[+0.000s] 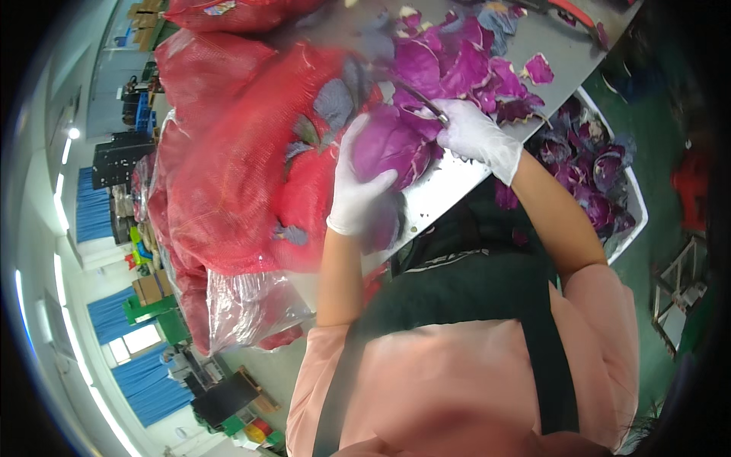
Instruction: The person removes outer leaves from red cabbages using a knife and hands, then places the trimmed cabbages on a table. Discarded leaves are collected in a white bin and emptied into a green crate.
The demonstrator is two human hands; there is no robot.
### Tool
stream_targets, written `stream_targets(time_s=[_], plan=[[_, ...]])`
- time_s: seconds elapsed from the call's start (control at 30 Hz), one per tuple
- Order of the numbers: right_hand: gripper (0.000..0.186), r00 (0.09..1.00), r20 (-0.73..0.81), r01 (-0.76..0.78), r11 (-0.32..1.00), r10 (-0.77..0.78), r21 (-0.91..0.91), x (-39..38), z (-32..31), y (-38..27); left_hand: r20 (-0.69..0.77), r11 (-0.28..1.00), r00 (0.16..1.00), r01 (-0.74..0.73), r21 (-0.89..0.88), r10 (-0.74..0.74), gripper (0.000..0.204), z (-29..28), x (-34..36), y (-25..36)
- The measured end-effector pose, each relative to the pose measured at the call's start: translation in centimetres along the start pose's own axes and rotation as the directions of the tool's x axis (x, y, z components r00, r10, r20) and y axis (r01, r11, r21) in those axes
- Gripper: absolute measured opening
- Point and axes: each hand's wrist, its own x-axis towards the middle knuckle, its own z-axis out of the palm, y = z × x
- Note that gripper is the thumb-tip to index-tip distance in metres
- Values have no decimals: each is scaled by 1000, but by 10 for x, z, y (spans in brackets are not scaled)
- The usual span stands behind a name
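Note:
My gloved left hand (358,171) cradles a purple cabbage (397,148) on its left side, fingers wrapped round it. My gloved right hand (468,133) grips a knife by its dark handle (437,111), with the blade angled up-left over the cabbage. Cut purple leaves (457,65) lie heaped beyond both hands on the steel table (434,198). Red mesh sacks (221,175) crowd against my left hand, with some dull bluish leaves (331,99) on them.
A white bin (632,228) of cabbage leaves sits below the table on the right. A red-handled tool (579,23) lies at the far edge. Clear plastic wrap (251,312) hangs by the sacks. A metal frame (678,289) stands on the green floor.

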Motion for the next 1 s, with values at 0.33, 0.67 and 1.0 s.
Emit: stream_targets(time_s=[0.33,0.67,1.0], plan=[[71,903,-145,421,900,-404,113,-22,11,-40,-188,981,973,-159,-108,137,94,-7,4,21],[63,928,-184,338,940,-323,56,-25,14,-77,-157,915,913,-341,214,377,95,4,24,31],[49,858,-414,230,948,-304,-220,-23,-37,-60,-208,790,947,-319,-523,244,81,-14,32,44]])
